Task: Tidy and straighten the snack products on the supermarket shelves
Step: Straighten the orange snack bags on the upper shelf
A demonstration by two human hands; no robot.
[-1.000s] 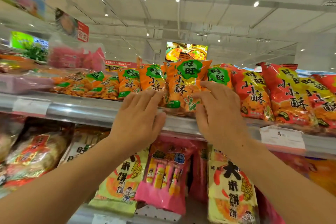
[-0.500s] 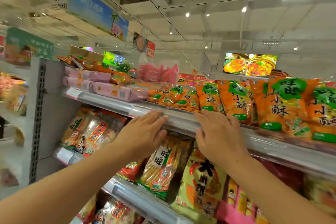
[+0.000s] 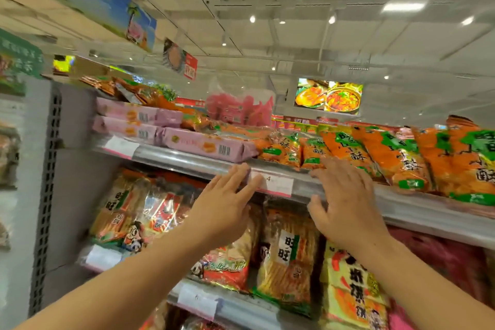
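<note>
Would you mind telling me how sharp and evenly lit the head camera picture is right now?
Head view: motion smear softens the left upright and the hanging signs; wide-angle bending curves the shelf edge; ceiling lights blow out; both hands, left and right, look fairly crisp.

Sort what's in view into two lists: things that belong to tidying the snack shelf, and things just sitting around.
Part of the job:
- orange snack bags on the top shelf
- pink packets beside them
- shelf rail
- left hand and right hand, both flat at the rail

Just there:
- price tag
- hanging blue banner
- food screen
- rice cracker bags on the shelf below
</note>
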